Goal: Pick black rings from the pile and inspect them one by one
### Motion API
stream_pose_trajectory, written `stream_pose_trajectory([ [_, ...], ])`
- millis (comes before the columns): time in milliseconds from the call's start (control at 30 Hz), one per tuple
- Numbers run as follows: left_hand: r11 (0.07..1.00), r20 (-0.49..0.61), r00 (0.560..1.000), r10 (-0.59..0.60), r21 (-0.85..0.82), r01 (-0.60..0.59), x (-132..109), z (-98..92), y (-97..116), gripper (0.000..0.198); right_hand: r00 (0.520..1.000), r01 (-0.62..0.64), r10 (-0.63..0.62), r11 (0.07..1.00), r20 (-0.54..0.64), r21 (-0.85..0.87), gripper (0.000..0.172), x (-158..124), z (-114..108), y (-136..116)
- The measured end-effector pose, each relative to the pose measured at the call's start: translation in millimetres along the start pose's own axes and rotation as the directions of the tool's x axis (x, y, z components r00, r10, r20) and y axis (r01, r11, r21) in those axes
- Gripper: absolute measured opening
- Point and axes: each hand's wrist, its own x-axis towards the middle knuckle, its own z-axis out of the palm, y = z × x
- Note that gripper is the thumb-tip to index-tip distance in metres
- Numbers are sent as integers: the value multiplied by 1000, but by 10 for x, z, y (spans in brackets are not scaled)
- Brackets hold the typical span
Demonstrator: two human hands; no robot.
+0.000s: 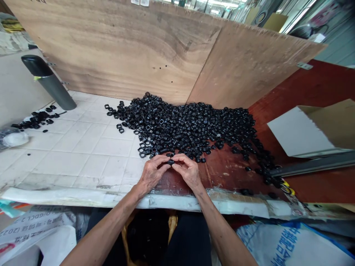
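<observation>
Between the fingertips of both hands is a small black plastic part (170,162), partly covered by the fingers. My left hand (153,171) pinches it from the left, thumb below and fingers above. From the other side my right hand (187,170) pinches it in the same way. Just beyond the fingers spreads a large heap of small black plastic parts (177,125), many of them ring-shaped. Whether the held part is one piece or two joined pieces is too small to tell.
A grey bottle with a black lid (57,87) leans at the left, near a smaller cluster of black pieces (39,119). Plywood boards (124,48) wall off the back. At the right stands an open cardboard box (302,131). Below the padded table edge (172,201), an open bag (149,236) holds dark contents.
</observation>
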Motion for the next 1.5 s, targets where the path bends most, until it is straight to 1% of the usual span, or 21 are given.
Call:
stream_pose_trajectory([
  [67, 1000, 7, 1000, 20, -8, -20, 4, -1, 14, 18, 999, -50, 50, 999, -18, -4, 19, -2, 13, -6],
  [133, 999, 15, 999, 49, -12, -49, 6, -2, 28, 19, 995, -93, 93, 996, -29, 0, 31, -4, 31, -8],
  [200, 998, 24, 997, 67, -10, -67, 6, -4, 37, 20, 994, -102, 101, 995, -33, -8, 36, -7, 47, -12],
  [300, 997, 34, 997, 75, -7, -75, 9, -4, 39, 20, 996, -82, 81, 996, -34, -41, 26, -19, 52, -27],
  [467, 997, 16, 997, 74, -7, -73, 9, 1, 29, 19, 997, -71, 72, 995, 9, -70, 19, -44, 40, -42],
  [533, 995, 19, 995, 102, -1, -102, 5, 3, 21, 18, 998, -55, 55, 985, -6, -161, 17, -39, 50, -26],
  [633, 990, 22, 990, 139, 4, -139, 3, 9, 4, 18, 998, 34, -48, 937, -31, -347, 38, -18, 78, 13],
  [667, 990, 21, 990, 139, 4, -139, 5, 12, -2, 18, 996, 62, -83, 920, -37, -386, 43, -12, 88, 24],
  [700, 991, 21, 991, 132, 1, -133, 7, 15, -7, 18, 993, 75, -104, 912, -50, -404, 44, -8, 95, 31],
  [733, 992, 23, 992, 123, -1, -123, 9, 19, -10, 19, 992, 70, -107, 915, -72, -398, 40, -7, 100, 34],
  [800, 995, 30, 995, 97, -4, -96, 14, 22, -13, 19, 991, 35, -77, 939, -112, -342, 24, -15, 100, 28],
  [833, 996, 33, 996, 85, -3, -85, 15, 21, -12, 20, 992, 23, -59, 951, -110, -308, 19, -22, 96, 22],
  [933, 998, 30, 998, 56, 6, -56, 16, 8, -3, 22, 999, 28, -31, 974, -11, -227, 23, -48, 75, 20],
  [1000, 999, 32, 998, 50, 5, -50, 13, -5, 2, 23, 999, 28, -22, 976, 33, -214, 20, -57, 69, 40],
  [1067, 998, 37, 998, 55, -4, -55, 10, -14, 3, 22, 999, 32, -27, 969, 25, -244, 16, -56, 75, 68],
  [1133, 999, 39, 998, 51, -14, -51, 9, -15, 0, 22, 999, 40, -40, 961, 6, -275, 17, -48, 87, 91],
  [1200, 999, 26, 1000, 15, -28, -14, 11, -10, -5, 21, 999, 38, -44, 965, -18, -259, 15, -38, 98, 101],
  [1300, 995, 13, 997, -70, -71, 70, 17, 2, -9, 21, 999, -8, 0, 989, -53, -146, 24, -26, 104, 97],
  [1367, 989, 22, 994, -103, -101, 104, 19, 8, -6, 20, 997, -61, 60, 998, -40, -34, 28, -21, 99, 89],
  [1433, 986, 34, 993, -112, -118, 115, 19, 12, -2, 19, 996, -87, 88, 995, -8, 39, 25, -16, 89, 80],
  [1500, 984, 41, 992, -116, -128, 120, 20, 13, 0, 19, 998, -56, 56, 998, -6, 32, 18, -11, 80, 74],
])
